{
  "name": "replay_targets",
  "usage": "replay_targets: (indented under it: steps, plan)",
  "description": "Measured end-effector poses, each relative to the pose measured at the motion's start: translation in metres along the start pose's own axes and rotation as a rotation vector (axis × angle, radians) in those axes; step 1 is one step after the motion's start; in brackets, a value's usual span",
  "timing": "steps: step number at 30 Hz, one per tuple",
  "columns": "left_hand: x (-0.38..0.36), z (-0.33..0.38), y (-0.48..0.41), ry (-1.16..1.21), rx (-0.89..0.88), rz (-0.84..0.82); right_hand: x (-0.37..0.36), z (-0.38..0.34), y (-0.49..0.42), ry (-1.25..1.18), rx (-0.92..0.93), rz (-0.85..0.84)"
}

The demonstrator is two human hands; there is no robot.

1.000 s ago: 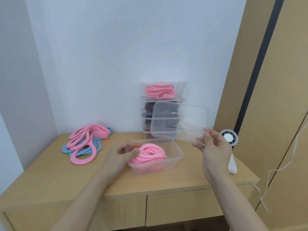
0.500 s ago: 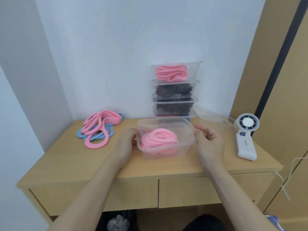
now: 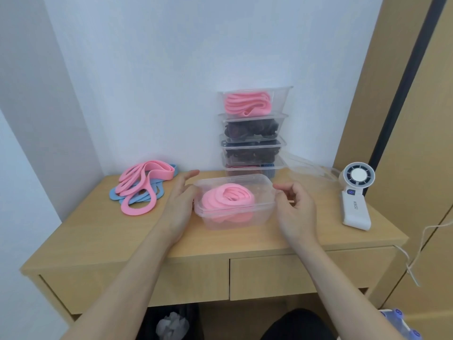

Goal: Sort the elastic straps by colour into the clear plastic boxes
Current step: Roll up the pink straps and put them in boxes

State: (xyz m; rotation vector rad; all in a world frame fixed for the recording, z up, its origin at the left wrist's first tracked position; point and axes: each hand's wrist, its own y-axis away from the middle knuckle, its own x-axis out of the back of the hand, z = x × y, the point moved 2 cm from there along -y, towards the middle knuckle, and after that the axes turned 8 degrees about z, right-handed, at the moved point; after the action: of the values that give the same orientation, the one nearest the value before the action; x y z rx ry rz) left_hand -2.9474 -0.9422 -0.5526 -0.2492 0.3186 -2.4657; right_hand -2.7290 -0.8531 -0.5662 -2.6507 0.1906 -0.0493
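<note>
A clear plastic box [image 3: 263, 192] with its lid on stands at the middle of the wooden table [image 3: 245, 239], and a coiled pink strap [image 3: 226, 198] lies inside it. My left hand [image 3: 181, 200] is at the box's left end with straight fingers, touching or nearly touching the wall. At the right end my right hand [image 3: 295, 209] hovers with loosely curled fingers, its thumb by the lid's corner, holding nothing. A loose pile of pink straps [image 3: 141, 177] over blue straps [image 3: 115, 193] lies at the back left.
A stack of lidded clear boxes [image 3: 253, 143] stands against the wall, the top box [image 3: 279, 99] holding pink straps, the lower ones dark straps. Spare clear lids [image 3: 306, 168] lie to its right. A white handheld fan [image 3: 355, 200] lies near the table's right edge.
My right hand held the clear lid above the open box; the lid now sits on the box. Both hands have come to the box's ends and loosened.
</note>
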Motion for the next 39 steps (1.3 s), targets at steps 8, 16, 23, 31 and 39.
replay_targets:
  steps: [8, 16, 23, 31, 39]
  plan:
    - [-0.001, -0.006, -0.003, -0.027, -0.048, 0.022, -0.002, 0.001, -0.002, -0.011, 0.098, -0.081]
    - [-0.001, -0.004, -0.001, -0.081, -0.089, -0.012, -0.006, 0.005, -0.005, 0.069, 0.155, -0.199]
    - [-0.002, 0.001, 0.01, -0.187, -0.173, -0.141, -0.011, 0.004, -0.006, 0.133, 0.148, -0.261]
    - [0.001, 0.001, 0.017, -0.259, -0.168, -0.189, -0.013, 0.004, -0.017, 0.155, 0.114, -0.401]
    - [0.003, 0.0, 0.015, -0.271, -0.129, -0.183, -0.005, 0.012, -0.029, 0.1, 0.087, -0.609]
